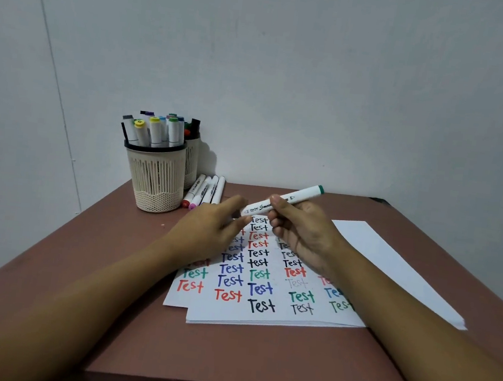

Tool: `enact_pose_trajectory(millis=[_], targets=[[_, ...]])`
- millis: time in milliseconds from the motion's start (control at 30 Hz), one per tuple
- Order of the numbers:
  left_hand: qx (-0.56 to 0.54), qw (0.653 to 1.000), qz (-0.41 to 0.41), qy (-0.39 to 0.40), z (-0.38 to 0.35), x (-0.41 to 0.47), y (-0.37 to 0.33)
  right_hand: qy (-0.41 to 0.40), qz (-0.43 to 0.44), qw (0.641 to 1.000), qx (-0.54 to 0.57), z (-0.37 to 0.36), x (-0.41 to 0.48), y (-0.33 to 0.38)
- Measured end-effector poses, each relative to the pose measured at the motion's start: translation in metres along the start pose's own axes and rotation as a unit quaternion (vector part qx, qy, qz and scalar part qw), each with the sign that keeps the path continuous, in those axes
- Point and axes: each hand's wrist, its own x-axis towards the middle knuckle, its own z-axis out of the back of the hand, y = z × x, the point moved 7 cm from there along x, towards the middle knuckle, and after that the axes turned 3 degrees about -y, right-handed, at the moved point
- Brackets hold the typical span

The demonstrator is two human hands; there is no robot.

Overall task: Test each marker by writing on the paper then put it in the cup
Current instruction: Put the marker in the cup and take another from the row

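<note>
My right hand [305, 230] grips a white marker [300, 197] with a green end cap, held slanted above the paper [262, 315]. The fingertips of my left hand [209, 229] pinch the marker's lower left end; whether a cap sits there is hidden. The top sheet is covered with the word "Test" in several colours. A beige mesh cup [157, 177] full of markers stands at the back left of the table.
A second cup [192, 159] with markers stands behind the first, against the wall. Several loose markers [205, 191] lie beside the cups. A blank sheet [385, 260] pokes out to the right. The brown table [227, 352] ends close to me.
</note>
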Motion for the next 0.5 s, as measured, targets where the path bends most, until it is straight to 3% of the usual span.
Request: enact_pose_trajectory(millis=[200,400,500], targets=[[-0.043,0.998,0.047,-0.004,0.003,-0.001,0.009,-0.017,0.018,1.000,0.001,0.004,0.000,0.007],[-0.107,0.987,0.118,0.001,0.003,-0.003,0.021,-0.135,0.028,0.979,0.147,0.051,0.007,0.027],[-0.152,0.974,0.170,-0.005,0.001,-0.003,0.034,-0.187,0.028,0.972,0.137,0.078,0.007,0.030]])
